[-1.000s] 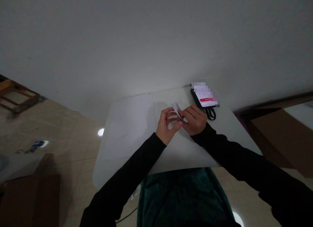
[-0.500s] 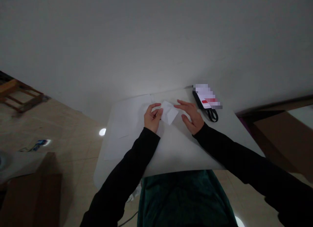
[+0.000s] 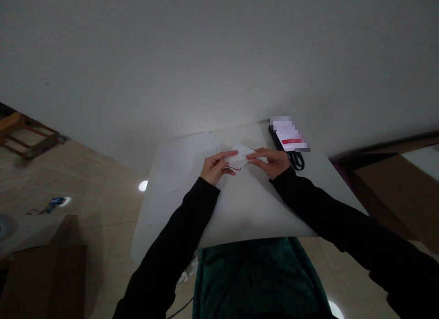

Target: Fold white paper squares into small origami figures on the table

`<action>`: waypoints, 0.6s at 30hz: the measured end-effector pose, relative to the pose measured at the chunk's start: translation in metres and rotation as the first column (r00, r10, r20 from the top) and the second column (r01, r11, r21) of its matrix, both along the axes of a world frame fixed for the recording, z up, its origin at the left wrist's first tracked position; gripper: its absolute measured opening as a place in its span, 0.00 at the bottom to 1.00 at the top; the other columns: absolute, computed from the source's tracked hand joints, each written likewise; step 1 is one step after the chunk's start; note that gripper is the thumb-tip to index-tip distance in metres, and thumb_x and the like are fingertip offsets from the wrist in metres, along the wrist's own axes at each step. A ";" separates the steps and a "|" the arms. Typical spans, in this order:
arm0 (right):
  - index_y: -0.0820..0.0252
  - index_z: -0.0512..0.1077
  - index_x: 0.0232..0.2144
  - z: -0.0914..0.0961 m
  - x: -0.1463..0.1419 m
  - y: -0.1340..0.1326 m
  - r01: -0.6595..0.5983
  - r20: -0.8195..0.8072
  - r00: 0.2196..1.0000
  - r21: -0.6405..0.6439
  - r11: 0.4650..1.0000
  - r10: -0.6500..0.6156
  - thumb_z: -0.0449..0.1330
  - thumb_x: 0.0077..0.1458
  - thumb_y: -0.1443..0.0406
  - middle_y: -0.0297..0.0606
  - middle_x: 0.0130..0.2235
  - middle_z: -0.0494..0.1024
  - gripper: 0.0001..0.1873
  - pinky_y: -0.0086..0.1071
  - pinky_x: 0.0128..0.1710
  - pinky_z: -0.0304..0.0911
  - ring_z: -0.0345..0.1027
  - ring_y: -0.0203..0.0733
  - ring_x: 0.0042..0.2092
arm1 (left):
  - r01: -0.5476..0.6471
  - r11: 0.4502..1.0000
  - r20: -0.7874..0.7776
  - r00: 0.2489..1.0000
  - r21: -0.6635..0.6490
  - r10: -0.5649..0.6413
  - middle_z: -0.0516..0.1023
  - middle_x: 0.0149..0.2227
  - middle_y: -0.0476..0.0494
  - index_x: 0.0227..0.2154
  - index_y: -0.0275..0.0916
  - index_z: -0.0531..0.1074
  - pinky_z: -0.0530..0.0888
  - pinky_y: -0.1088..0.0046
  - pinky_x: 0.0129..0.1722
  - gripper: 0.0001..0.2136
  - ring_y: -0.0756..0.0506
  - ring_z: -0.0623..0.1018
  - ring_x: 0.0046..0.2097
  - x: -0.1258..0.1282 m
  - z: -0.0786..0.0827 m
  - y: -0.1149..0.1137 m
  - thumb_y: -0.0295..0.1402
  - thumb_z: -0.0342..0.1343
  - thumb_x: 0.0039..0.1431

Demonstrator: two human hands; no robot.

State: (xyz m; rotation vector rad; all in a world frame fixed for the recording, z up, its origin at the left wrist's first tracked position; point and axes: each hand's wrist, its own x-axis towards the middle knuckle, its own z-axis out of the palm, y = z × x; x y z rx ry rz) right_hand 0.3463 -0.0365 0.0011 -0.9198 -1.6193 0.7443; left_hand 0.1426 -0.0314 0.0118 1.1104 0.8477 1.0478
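A small folded piece of white paper (image 3: 240, 155) is held between both hands above the white table. My left hand (image 3: 216, 166) pinches its left side, with the thumb and forefinger closed on it. At the right corner, my right hand (image 3: 270, 161) grips the paper between thumb and fingertips. A thin reddish line shows along the lower edge by the left fingers; I cannot make out what it is. Larger white sheets (image 3: 178, 161) lie flat on the table left of my hands.
On the white table (image 3: 247, 213), a phone with a lit screen (image 3: 288, 133) rests on a black case with a strap (image 3: 297, 160) at the back right. The wall (image 3: 219, 72) stands directly behind. Cardboard boxes (image 3: 394, 191) are at the right, and a wooden stool (image 3: 27, 136) is far left.
My right hand has moved from open beside the paper to pinching its right corner. My left fingers have shifted their hold, and the paper is now tilted.
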 end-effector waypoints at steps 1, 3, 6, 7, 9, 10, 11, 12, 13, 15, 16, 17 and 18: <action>0.51 0.79 0.31 0.001 0.000 0.000 0.015 -0.004 1.000 -0.014 1.000 -0.015 0.65 0.48 0.60 0.36 0.34 0.81 0.06 0.40 0.44 0.69 0.74 0.42 0.38 | 0.039 0.999 0.014 0.999 -0.007 -0.039 0.79 0.31 0.41 0.40 0.36 0.78 0.76 0.70 0.30 0.17 0.45 0.79 0.32 -0.001 0.001 0.000 0.31 0.59 0.44; 0.52 0.79 0.31 0.002 0.000 -0.002 0.036 -0.019 0.999 -0.031 0.999 -0.037 0.65 0.48 0.60 0.36 0.34 0.81 0.06 0.40 0.44 0.69 0.74 0.42 0.38 | 0.074 0.997 0.011 0.997 0.025 -0.074 0.80 0.36 0.40 0.40 0.38 0.78 0.77 0.68 0.35 0.18 0.44 0.80 0.35 -0.002 0.001 0.001 0.29 0.60 0.42; 0.54 0.78 0.29 0.002 -0.001 -0.002 0.042 -0.054 0.998 -0.041 0.998 -0.045 0.65 0.48 0.60 0.37 0.37 0.81 0.05 0.40 0.47 0.68 0.74 0.42 0.41 | 0.043 0.992 -0.086 0.996 0.120 -0.033 0.80 0.40 0.42 0.39 0.39 0.78 0.76 0.68 0.43 0.18 0.46 0.80 0.39 -0.002 -0.003 0.001 0.28 0.65 0.40; 0.54 0.78 0.28 0.002 -0.002 -0.002 0.027 -0.069 0.997 -0.050 0.998 -0.031 0.65 0.48 0.60 0.37 0.38 0.81 0.05 0.40 0.47 0.67 0.74 0.42 0.41 | 0.018 0.990 -0.112 0.994 0.143 -0.002 0.81 0.39 0.42 0.39 0.39 0.79 0.76 0.68 0.43 0.18 0.46 0.80 0.39 -0.001 -0.004 0.002 0.29 0.66 0.40; 0.56 0.77 0.27 -0.001 -0.004 0.000 -0.018 -0.105 0.994 -0.088 0.996 0.009 0.65 0.48 0.59 0.38 0.39 0.81 0.06 0.39 0.46 0.68 0.75 0.42 0.41 | -0.032 0.986 -0.138 0.989 0.163 0.055 0.81 0.36 0.41 0.35 0.37 0.79 0.76 0.68 0.43 0.15 0.46 0.80 0.37 0.001 -0.005 0.002 0.32 0.68 0.40; 0.56 0.77 0.27 -0.003 -0.005 0.001 -0.031 -0.126 0.992 -0.108 0.994 0.018 0.66 0.47 0.59 0.38 0.38 0.81 0.07 0.38 0.44 0.69 0.75 0.41 0.39 | -0.049 0.984 -0.150 0.986 0.170 0.075 0.81 0.35 0.41 0.33 0.36 0.80 0.76 0.68 0.42 0.14 0.46 0.80 0.36 0.002 -0.006 0.001 0.34 0.68 0.41; 0.57 0.77 0.26 -0.004 -0.006 0.002 -0.031 -0.147 0.989 -0.124 0.992 0.012 0.66 0.46 0.58 0.38 0.36 0.81 0.08 0.37 0.41 0.70 0.75 0.41 0.37 | -0.060 0.982 -0.167 0.982 0.180 0.091 0.82 0.33 0.41 0.31 0.36 0.80 0.76 0.68 0.41 0.13 0.46 0.80 0.35 0.003 -0.006 0.001 0.36 0.68 0.42; 0.57 0.77 0.25 -0.006 -0.008 0.003 -0.019 -0.163 0.987 -0.137 0.990 -0.003 0.66 0.46 0.58 0.37 0.34 0.81 0.09 0.36 0.38 0.70 0.74 0.40 0.35 | -0.066 0.979 -0.190 0.976 0.195 0.104 0.82 0.32 0.41 0.30 0.36 0.80 0.76 0.69 0.39 0.11 0.47 0.79 0.34 0.004 -0.006 0.001 0.37 0.67 0.43; 0.57 0.76 0.24 -0.008 -0.009 0.003 0.002 -0.176 0.984 -0.148 0.989 -0.028 0.67 0.45 0.58 0.37 0.32 0.81 0.09 0.34 0.36 0.69 0.74 0.39 0.33 | -0.072 0.975 -0.214 0.970 0.211 0.118 0.82 0.31 0.41 0.28 0.36 0.80 0.76 0.70 0.38 0.11 0.47 0.79 0.33 0.005 -0.006 0.001 0.38 0.66 0.45; 0.57 0.77 0.22 -0.009 -0.010 0.004 0.045 -0.190 0.979 -0.176 0.983 -0.079 0.67 0.43 0.58 0.35 0.29 0.80 0.09 0.32 0.32 0.68 0.72 0.37 0.29 | -0.099 0.967 -0.240 0.958 0.236 0.156 0.81 0.30 0.42 0.27 0.36 0.80 0.76 0.71 0.35 0.10 0.48 0.78 0.31 0.007 -0.006 -0.001 0.39 0.65 0.47; 0.57 0.77 0.22 -0.010 -0.010 0.004 0.058 -0.193 0.976 -0.193 0.979 -0.095 0.68 0.43 0.58 0.35 0.27 0.80 0.09 0.32 0.31 0.68 0.72 0.36 0.28 | -0.124 0.963 -0.238 0.954 0.241 0.183 0.81 0.29 0.43 0.27 0.37 0.80 0.75 0.72 0.33 0.10 0.49 0.78 0.30 0.008 -0.007 -0.001 0.40 0.64 0.47; 0.57 0.77 0.22 -0.009 -0.010 0.004 0.065 -0.197 0.975 -0.208 0.976 -0.107 0.68 0.42 0.58 0.34 0.27 0.80 0.09 0.32 0.30 0.67 0.71 0.36 0.28 | -0.156 0.958 -0.227 0.951 0.242 0.212 0.81 0.28 0.43 0.27 0.37 0.80 0.75 0.72 0.32 0.10 0.49 0.77 0.28 0.010 -0.007 -0.002 0.40 0.65 0.47; 0.57 0.77 0.22 -0.009 -0.010 0.004 0.070 -0.204 0.972 -0.222 0.973 -0.117 0.68 0.42 0.58 0.34 0.26 0.80 0.09 0.32 0.30 0.67 0.71 0.36 0.27 | -0.190 0.952 -0.210 0.947 0.241 0.242 0.81 0.27 0.44 0.26 0.37 0.80 0.75 0.72 0.31 0.10 0.50 0.77 0.28 0.011 -0.008 -0.003 0.39 0.65 0.46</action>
